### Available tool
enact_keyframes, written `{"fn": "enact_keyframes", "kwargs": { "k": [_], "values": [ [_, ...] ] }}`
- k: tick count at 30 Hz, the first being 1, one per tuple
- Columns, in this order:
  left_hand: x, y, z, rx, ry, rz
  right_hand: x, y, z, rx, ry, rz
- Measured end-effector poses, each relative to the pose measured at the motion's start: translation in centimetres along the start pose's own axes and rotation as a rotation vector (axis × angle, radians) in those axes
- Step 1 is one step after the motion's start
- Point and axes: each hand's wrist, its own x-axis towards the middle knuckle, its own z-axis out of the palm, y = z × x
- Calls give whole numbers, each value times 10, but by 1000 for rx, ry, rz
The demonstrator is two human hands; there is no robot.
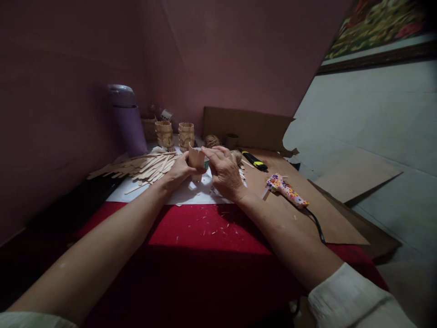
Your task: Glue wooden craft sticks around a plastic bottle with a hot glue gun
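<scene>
My left hand is wrapped round the side of a small cup covered in wooden craft sticks, held upright just above the white paper. A bit of green shows on the cup's right side, where no sticks cover it. My right hand lies along the right of the cup with its fingers stretched out, fingertips at the upper rim. Its palm hides part of what is behind. Beside my left hand spreads a pile of loose craft sticks.
Finished-looking stick cups stand behind, near a purple flask and a twine ball. To the right, a yellow-black utility knife and a flowered glue gun with a black cord lie on cardboard. Red cloth covers the front.
</scene>
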Motion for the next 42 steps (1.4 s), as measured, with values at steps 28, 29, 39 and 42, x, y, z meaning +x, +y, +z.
{"fn": "enact_keyframes", "kwargs": {
  "k": [28,29,39,42],
  "values": [
    [2,-3,-3,-33,24,-20,-3,6,3,29,42,32],
    [2,-3,-4,-53,23,-21,-3,7,4,43,77,45],
    [-13,19,10,-375,-135,-194,-3,14,-5,171,67,-66],
    [-17,23,15,-439,-163,-219,-2,17,-6,222,4,-93]
  ]
}}
